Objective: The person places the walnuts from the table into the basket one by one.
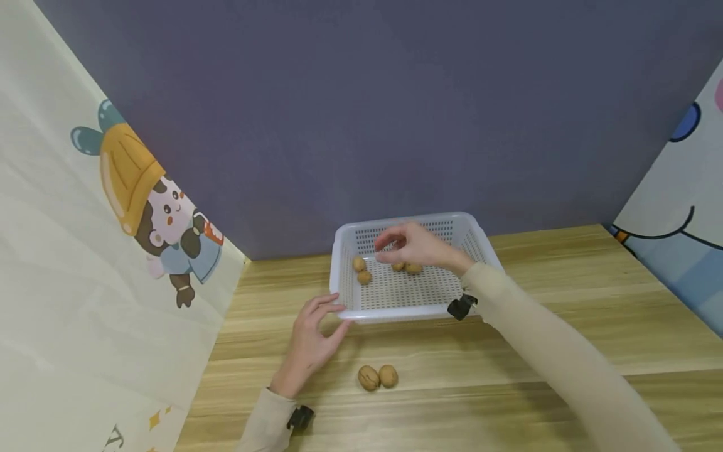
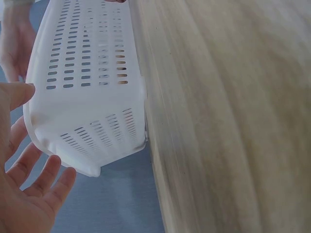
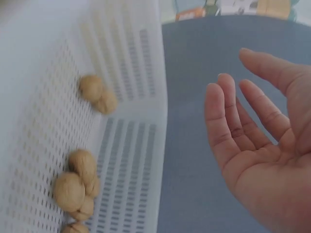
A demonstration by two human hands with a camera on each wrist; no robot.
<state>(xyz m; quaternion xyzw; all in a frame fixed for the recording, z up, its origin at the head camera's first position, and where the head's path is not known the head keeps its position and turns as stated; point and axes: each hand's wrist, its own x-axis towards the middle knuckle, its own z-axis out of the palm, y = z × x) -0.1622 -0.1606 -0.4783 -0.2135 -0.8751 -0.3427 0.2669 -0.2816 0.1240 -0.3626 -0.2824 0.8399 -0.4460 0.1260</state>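
Observation:
A white perforated plastic basket (image 1: 361, 314) stands on the wooden table with several walnuts (image 3: 69, 191) on its floor, some of them behind my right hand in the head view. My left hand (image 1: 316, 339) is at the basket's near left corner, fingers spread over the rim and thumb below it. Above the basket hovers my right hand (image 1: 415, 245), fingers loosely bent; in the right wrist view nothing lies in its palm. Two more walnuts, one at the left (image 1: 369, 378) and one at the right (image 1: 388, 375), sit side by side on the table in front of the basket.
Behind the basket rises a dark blue-grey wall panel (image 1: 395, 113). A pale sheet with a cartoon figure (image 1: 169, 213) borders the wooden table (image 1: 452, 402) on the left, and another printed sheet (image 1: 666, 201) on the right. Each wrist carries a small black camera mount.

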